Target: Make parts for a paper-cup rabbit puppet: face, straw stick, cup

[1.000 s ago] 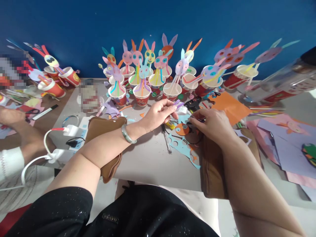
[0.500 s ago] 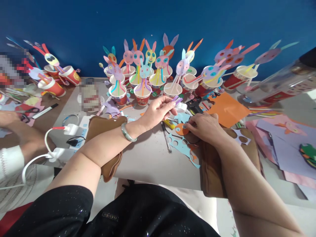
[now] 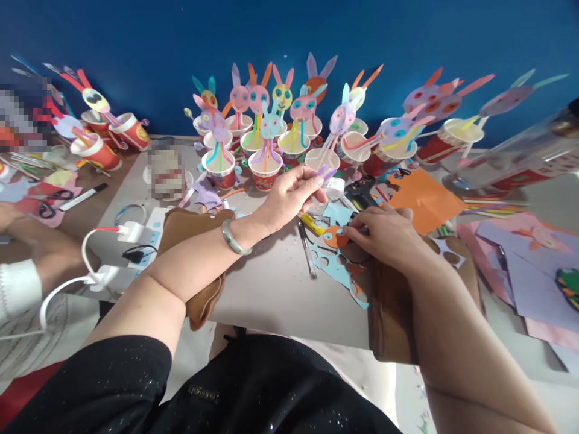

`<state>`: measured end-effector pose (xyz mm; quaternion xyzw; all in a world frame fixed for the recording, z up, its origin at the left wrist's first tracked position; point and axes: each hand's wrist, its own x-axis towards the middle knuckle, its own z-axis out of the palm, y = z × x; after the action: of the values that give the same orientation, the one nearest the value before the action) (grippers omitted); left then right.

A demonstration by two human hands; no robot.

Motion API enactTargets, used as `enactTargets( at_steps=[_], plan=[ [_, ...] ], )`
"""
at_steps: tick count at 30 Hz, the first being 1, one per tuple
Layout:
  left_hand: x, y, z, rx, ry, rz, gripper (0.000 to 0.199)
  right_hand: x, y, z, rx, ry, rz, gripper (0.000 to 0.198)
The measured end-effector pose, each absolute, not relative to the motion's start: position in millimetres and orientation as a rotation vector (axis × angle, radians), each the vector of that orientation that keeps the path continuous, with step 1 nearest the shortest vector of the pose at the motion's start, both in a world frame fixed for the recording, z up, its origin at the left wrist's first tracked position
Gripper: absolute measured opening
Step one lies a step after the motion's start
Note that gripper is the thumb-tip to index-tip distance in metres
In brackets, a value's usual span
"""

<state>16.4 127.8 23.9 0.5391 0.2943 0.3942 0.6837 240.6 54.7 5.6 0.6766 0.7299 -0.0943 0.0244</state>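
Settling lower, the right hand [image 3: 384,234] has come down to the orange paper oval [image 3: 335,237] among blue scraps [image 3: 333,263] on the counter [image 3: 271,301]; whether that grip pinches, can't tell! The left hand [image 3: 293,196] stays clamped on purple paper strips [image 3: 327,175], so both hands seem engaged with paper parts.
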Motion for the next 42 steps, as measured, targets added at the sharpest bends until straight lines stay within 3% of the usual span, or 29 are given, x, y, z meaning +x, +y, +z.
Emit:
enactTargets(
  at_steps=[4, 12, 20, 32, 35, 39, 42],
  plan=[
    [17, 127, 26, 1.206, 0.689, 0.879, 0.017, 232, 58, -3, 2.06, 2.207, -0.246, 0.038],
    [17, 127, 27, 1.208, 0.681, 0.877, 0.018, 235, 65, -9, 2.091, 2.17, -0.266, 0.024],
    [18, 125, 35, 1.18, 0.742, 0.866, 0.018, 230, 57, -3, 2.028, 2.254, -0.249, 0.036],
    [17, 125, 37, 1.17, 0.74, 0.872, 0.019, 233, 56, 9, 2.121, 2.156, -0.355, 0.022],
    [17, 125, 38, 1.17, 0.741, 0.873, 0.019, 236, 48, 23, 2.202, 2.27, -0.668, 0.027],
    [18, 125, 41, 1.157, 0.762, 0.883, 0.021, 217, 38, 28, 1.906, 2.334, -1.552, 0.041],
    [18, 124, 44, 1.143, 0.787, 0.884, 0.022, 190, 33, 15, 1.723, 2.291, -1.837, 0.037]
  ],
)
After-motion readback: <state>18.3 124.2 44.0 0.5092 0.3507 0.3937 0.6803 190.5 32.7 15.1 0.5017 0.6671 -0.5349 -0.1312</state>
